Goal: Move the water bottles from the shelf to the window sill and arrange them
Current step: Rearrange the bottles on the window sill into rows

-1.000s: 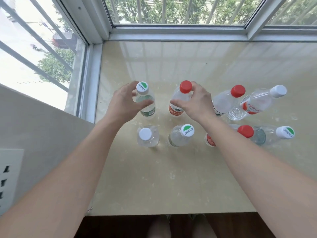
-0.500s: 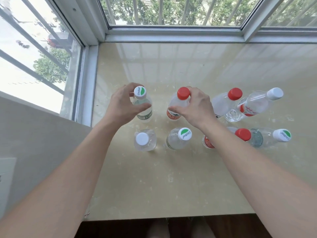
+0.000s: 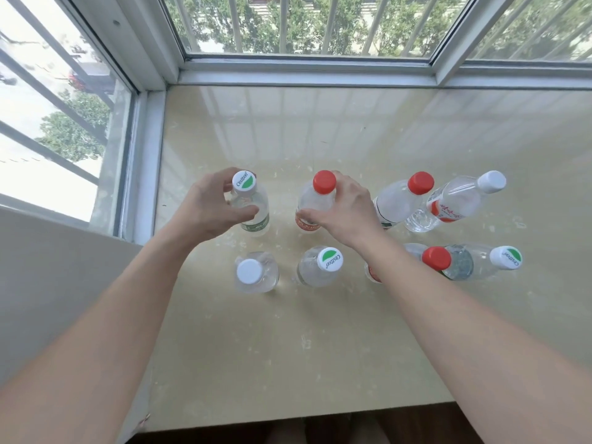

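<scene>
Window sill, front to back. The near row is four upright bottles, untouched, midway back from the front edge. Behind it, toward the left edge, the left hand grips the green-capped bottle, fingers at the neck and thumb across its near side. The right hand grips the red-capped bottle the same way. Both held bottles are upright, bases at the sill. Two free bottles stand further right.

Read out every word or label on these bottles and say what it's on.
"Cestbon": back left cap, bottle in the left hand.
"Cestbon": front middle cap.
"Cestbon": front right cap.
Back right label, red script: too blurred.
Back left label and the rest: too small.
</scene>
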